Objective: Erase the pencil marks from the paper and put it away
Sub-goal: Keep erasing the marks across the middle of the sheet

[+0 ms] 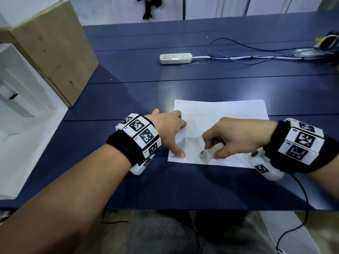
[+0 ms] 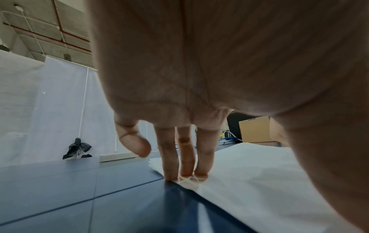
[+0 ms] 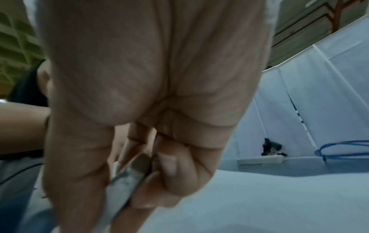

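Observation:
A white sheet of paper (image 1: pixel 229 121) lies flat on the dark blue table (image 1: pixel 128 99), near its front edge. My left hand (image 1: pixel 170 129) presses on the paper's left edge with straight spread fingers (image 2: pixel 169 159), thumb on the near left corner. My right hand (image 1: pixel 225 138) pinches a white eraser (image 1: pixel 206 154) with a smudged grey tip and holds it against the near part of the paper (image 3: pixel 279 197). In the right wrist view the eraser (image 3: pixel 127 178) sits between thumb and curled fingers. Pencil marks are too faint to make out.
A white power strip (image 1: pixel 175 58) and blue cables (image 1: pixel 256 55) lie at the back of the table. A cardboard box (image 1: pixel 53 52) and a white box (image 1: pixel 20 99) stand on the left. A black cable (image 1: pixel 300 208) hangs from my right wrist.

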Motion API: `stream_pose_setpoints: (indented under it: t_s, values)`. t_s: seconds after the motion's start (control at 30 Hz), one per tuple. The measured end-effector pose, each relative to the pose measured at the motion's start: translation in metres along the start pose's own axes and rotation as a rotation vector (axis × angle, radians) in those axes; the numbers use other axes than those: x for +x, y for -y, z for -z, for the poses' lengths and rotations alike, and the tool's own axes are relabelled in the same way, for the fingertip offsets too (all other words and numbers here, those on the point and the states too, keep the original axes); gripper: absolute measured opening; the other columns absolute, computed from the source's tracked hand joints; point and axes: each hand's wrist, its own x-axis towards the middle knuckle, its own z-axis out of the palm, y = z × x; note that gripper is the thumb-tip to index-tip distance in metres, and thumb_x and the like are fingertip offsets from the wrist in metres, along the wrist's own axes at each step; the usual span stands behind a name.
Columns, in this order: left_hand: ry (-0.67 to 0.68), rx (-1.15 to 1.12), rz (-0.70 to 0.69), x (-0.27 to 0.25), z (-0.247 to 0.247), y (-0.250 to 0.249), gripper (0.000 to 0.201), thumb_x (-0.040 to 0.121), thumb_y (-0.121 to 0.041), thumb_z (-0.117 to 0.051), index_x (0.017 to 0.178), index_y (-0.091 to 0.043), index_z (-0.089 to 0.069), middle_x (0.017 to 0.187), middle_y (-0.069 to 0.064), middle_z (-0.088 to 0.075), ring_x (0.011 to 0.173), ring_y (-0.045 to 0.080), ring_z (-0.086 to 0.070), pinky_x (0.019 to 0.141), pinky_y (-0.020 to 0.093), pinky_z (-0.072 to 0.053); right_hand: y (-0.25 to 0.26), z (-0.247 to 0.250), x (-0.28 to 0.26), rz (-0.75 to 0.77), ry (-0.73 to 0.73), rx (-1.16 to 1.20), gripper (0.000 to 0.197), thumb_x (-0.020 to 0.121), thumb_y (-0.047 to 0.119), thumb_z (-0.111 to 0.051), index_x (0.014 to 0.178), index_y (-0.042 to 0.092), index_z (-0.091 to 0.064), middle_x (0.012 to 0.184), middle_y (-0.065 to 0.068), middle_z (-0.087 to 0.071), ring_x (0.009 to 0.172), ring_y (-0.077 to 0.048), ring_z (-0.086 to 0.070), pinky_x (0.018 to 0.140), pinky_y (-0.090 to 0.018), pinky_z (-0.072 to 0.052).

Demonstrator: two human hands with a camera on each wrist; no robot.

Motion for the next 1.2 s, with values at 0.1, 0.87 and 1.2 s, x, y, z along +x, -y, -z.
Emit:
stream_pose_setpoints:
  t_s: [0.1,0.87,1.2]
  values:
    - [-0.002,-0.003,-0.005,-0.001,0.001,-0.001,0.092,0.065,-0.075,-0.068,0.136,-0.022,-0.046,0.125,-0.006,-0.040,0.096,0.019,-0.048,0.093,0.042,-0.033,-0.017,0.013,0.017,-0.111,-0.143,-0.070,0.018,0.082,0.035,-0.071,0.096,0.026,-0.067,0.074,0.008,-0.063,0.071,-0.008,-0.055,0.067,-0.027,-0.046]
    - [-0.078,-0.022,-0.036,-0.001,-0.007,-0.001,0.085,0.070,-0.078,-0.059,0.143,-0.043,-0.034,0.125,-0.005,-0.042,0.115,0.018,-0.050,0.094,0.044,-0.031,-0.014,0.004,0.010,-0.025,-0.034,0.008,0.021,0.077,0.033,-0.076,0.096,0.030,-0.069,0.079,0.005,-0.069,0.070,-0.010,-0.059,0.066,-0.023,-0.048]
    - [-0.117,0.002,-0.032,-0.003,-0.012,0.001,0.087,0.072,-0.080,-0.054,0.147,-0.043,-0.030,0.136,-0.006,-0.041,0.125,0.016,-0.042,0.097,0.044,-0.028,-0.013,0.008,0.006,-0.013,-0.023,0.054,0.017,0.075,0.026,-0.078,0.090,0.028,-0.071,0.081,0.007,-0.071,0.066,-0.005,-0.057,0.064,-0.018,-0.047]
